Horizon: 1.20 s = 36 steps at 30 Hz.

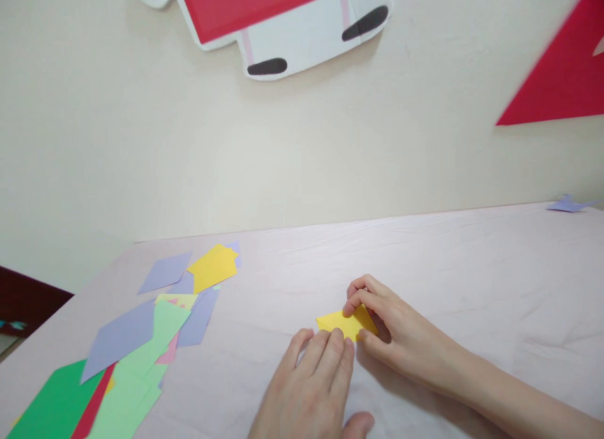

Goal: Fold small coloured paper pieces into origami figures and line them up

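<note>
A small piece of yellow paper (346, 326) lies on the cloth-covered table in front of me, its shape like a folded sheet. My left hand (314, 376) rests palm down with its fingers stretched out, fingertips along the near edge of the paper. From the right, my right hand (396, 329) grips the same paper, thumb at the near side and fingers curled over the far side. Part of the paper's right end is hidden by that hand.
Several loose colored papers spread over the table's left side, among them purple (125, 332), light green (155, 332), dark green (61, 398) and yellow sheets (212, 267). A purple folded paper piece (569, 204) sits at the far right edge against the wall (302, 156).
</note>
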Available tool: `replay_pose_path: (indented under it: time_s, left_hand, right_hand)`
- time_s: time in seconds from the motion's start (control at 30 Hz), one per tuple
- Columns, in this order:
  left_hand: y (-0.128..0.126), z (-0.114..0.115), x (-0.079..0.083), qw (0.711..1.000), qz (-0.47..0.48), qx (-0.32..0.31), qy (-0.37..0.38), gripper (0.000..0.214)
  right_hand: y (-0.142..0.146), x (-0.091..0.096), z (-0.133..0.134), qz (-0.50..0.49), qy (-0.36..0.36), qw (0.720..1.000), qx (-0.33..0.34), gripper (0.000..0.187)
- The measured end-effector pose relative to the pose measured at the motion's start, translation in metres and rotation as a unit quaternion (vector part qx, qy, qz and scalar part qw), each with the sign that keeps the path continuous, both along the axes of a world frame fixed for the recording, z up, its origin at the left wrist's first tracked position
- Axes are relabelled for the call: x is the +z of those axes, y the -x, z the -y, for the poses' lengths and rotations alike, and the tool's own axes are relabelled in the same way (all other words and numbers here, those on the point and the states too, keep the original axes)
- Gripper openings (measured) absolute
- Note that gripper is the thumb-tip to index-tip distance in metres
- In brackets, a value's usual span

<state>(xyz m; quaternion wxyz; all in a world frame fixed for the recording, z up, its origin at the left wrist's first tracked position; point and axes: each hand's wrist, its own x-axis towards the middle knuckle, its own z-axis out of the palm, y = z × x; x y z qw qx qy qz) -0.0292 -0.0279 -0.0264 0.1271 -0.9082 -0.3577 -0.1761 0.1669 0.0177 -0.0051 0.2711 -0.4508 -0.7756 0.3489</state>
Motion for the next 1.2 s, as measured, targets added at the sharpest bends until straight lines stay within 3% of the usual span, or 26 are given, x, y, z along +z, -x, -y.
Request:
replay_pose_path:
  time_s: [0.23, 0.43, 0.57, 0.73, 0.9, 1.07, 1.2]
  left_hand:
    - [0.002, 0.002, 0.009, 0.998, 0.002, 0.025, -0.063, 0.042]
    - [0.007, 0.008, 0.008, 0.997, -0.032, 0.052, -0.056, 0.039]
    - [0.008, 0.009, 0.005, 0.997, 0.011, 0.060, -0.042, 0.028]
    - [0.011, 0.004, 0.005, 0.992, 0.075, 0.073, 0.067, 0.016]
    - [0.014, -0.005, 0.002, 0.976, 0.122, 0.113, 0.142, 0.058]
    - [0.008, -0.013, 0.012, 0.937, 0.167, 0.145, 0.270, 0.042]
    - [-0.001, -0.014, 0.025, 0.917, 0.203, 0.158, 0.306, 0.026]
  right_hand:
    - [0.002, 0.003, 0.001, 0.016, -0.003, 1.000, 0.002, 0.035]
    - [0.000, 0.002, 0.000, 0.008, 0.002, 1.000, 0.002, 0.034]
    - [-0.007, 0.004, -0.002, -0.025, 0.028, 0.999, 0.035, 0.038]
    - [-0.014, 0.008, -0.006, -0.042, 0.059, 0.995, 0.064, 0.050]
    - [-0.015, 0.004, -0.007, -0.073, 0.075, 0.992, 0.071, 0.050]
    - [-0.015, 0.001, -0.005, -0.086, 0.023, 0.992, 0.085, 0.057]
    - [-0.014, -0.001, -0.005, -0.084, 0.004, 0.993, 0.084, 0.060]
